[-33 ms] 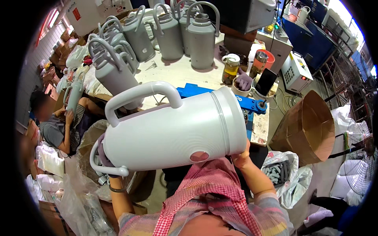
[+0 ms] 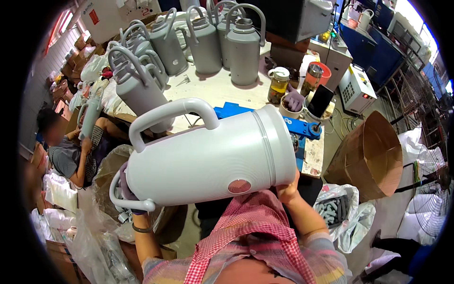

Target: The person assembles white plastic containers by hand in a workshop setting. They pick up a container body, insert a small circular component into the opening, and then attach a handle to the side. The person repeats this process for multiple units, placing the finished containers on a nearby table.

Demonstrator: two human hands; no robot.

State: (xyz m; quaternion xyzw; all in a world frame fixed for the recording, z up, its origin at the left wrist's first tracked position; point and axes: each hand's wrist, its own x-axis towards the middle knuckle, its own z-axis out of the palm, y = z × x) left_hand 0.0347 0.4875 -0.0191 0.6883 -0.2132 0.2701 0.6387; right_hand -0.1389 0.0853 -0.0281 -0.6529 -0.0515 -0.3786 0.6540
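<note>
A large pale grey thermos jug (image 2: 203,161) lies sideways in front of me, held up between my two hands. Its big side handle (image 2: 175,111) points up, and a round opening (image 2: 239,186) shows low on its wall. My left hand (image 2: 125,184), in a purple glove, grips the jug's neck end beside the swing handle (image 2: 126,203); most of its fingers are hidden. At the wide base end my right hand (image 2: 287,189) is bare and closed against the rim, its fingers partly behind the jug. Beyond the base, a blue clamp-like fixture (image 2: 302,127) sits on the worktable.
Several similar grey jugs (image 2: 243,54) stand along the back of the white table (image 2: 208,90). To the right are a jar of yellow liquid (image 2: 278,86), a phone (image 2: 320,101), a cardboard drum (image 2: 364,156) and a bag of grey parts (image 2: 336,208). Another person (image 2: 68,156) sits at left.
</note>
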